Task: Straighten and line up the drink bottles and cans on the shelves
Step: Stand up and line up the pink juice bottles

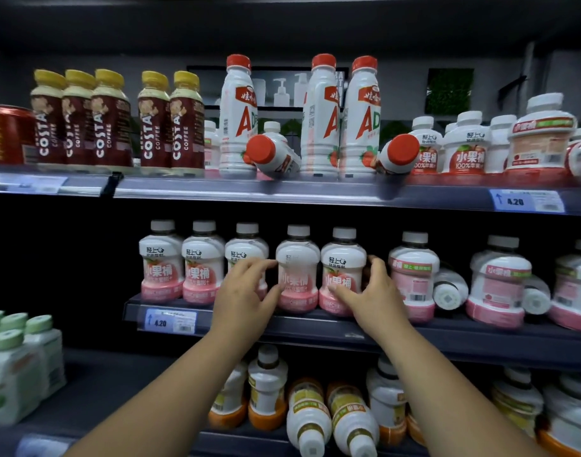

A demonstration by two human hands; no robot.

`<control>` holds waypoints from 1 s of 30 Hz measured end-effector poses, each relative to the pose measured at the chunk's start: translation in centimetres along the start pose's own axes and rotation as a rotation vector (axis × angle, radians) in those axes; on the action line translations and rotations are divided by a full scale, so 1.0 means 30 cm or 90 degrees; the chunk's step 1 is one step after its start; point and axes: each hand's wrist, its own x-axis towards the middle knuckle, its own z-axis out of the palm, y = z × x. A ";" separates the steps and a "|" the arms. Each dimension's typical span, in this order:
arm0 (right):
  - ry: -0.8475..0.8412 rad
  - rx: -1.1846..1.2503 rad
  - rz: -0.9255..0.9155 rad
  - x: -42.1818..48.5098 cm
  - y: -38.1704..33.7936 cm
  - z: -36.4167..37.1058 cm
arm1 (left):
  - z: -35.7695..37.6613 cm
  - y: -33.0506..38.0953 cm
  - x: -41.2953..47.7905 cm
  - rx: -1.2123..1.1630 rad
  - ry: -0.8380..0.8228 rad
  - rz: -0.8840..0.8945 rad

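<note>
Pink juice bottles stand in a row along the front edge of the middle shelf. Our left hand curls round the 4th bottle from the left, fingers on its left side and thumb low on its front. Our right hand grips the 5th bottle, fingers wrapped round its right side and thumb across the label. Both bottles stand upright, just beside each other. Farther right, 2 toppled bottles lie on their sides.
</note>
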 end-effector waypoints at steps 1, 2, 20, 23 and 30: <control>-0.009 0.007 -0.002 -0.001 -0.007 0.003 | -0.007 -0.017 -0.001 0.025 0.020 0.021; -0.017 0.010 -0.002 -0.002 -0.014 0.007 | -0.017 -0.027 -0.003 0.041 0.032 0.026; 0.091 -0.162 -0.212 -0.220 -0.038 0.122 | -0.041 -0.054 -0.106 0.159 -0.120 0.061; 0.077 -0.107 -0.126 -0.195 -0.063 0.116 | -0.075 -0.076 -0.118 0.157 -0.118 0.038; 0.163 -0.204 -0.145 -0.184 -0.161 0.169 | -0.187 -0.199 -0.079 0.201 -0.085 -0.089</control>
